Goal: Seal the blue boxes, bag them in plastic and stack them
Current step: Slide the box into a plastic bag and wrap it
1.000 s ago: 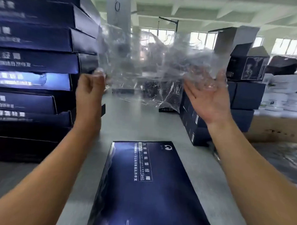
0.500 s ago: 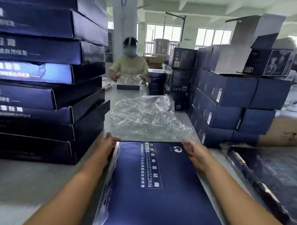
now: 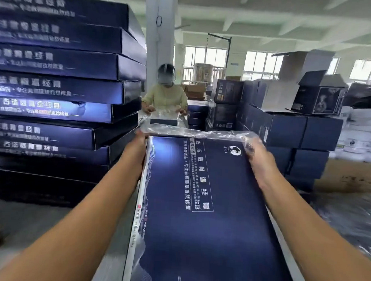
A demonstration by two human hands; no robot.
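The left grip (image 3: 139, 143) and the right grip (image 3: 257, 158) sit at the 2 far corners of a long blue box (image 3: 201, 208), which lies flat on the bench (image 3: 28, 225) and runs from the person's body out to both grips. A clear plastic bag (image 3: 193, 132) stretches between the grips along the box's far edge, crumpled and shiny, with its near rim lying just over that end of the lid.

The left grip is closed on the bag's edge beside the far left corner. Its fingertips are hidden behind the box side and the film, so how tightly they curl cannot be told. The right grip has its fingers curled round the far right corner with the film wrapped over the knuckles, pinching the bag against the box.

The lid faces up, with white lettering running lengthways between the grips and a round emblem just inside the right grip.

Directly outboard of the left grip rises a tall stack of blue boxes (image 3: 56, 89), flat and long like the one in hand, standing on the same bench. Beyond both grips, further along the bench, another person (image 3: 165, 96) works at a smaller bagged box (image 3: 163, 119), and a white pillar (image 3: 159, 38) stands behind them. Outboard of the right grip are stacked dark cartons (image 3: 286, 131), 1 of them open at the top, and a brown carton (image 3: 347, 177) lower down.
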